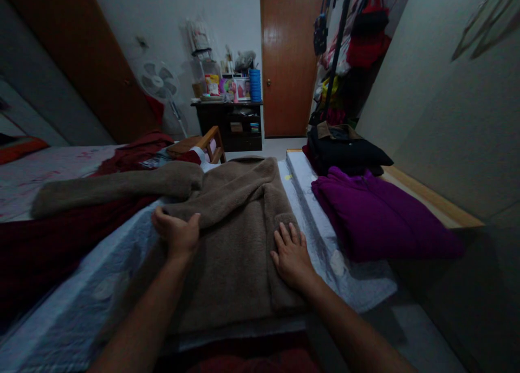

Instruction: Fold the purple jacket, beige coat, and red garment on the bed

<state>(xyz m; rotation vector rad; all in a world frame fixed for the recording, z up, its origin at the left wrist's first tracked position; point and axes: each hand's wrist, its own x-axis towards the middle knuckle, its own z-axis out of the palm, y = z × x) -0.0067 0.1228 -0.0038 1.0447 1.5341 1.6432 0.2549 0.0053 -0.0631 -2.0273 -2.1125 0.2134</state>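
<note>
A brown fleece jacket (233,264) lies spread on the bed in front of me, partly folded. One sleeve (117,186) stretches out to the left, and another part is folded down along the right side. My left hand (177,233) is curled round a folded edge at the jacket's left, thumb up and apart from the fingers; the fingertips are partly hidden. Flat on the right-hand fold rests my right hand (291,254), its fingers spread.
A folded purple garment (377,213) lies at the right, with a stack of dark folded clothes (347,148) behind it. Dark red cloth (60,243) covers the left side. Farther back are a wooden chair (217,140), a fan (159,82) and a dark cabinet (211,124).
</note>
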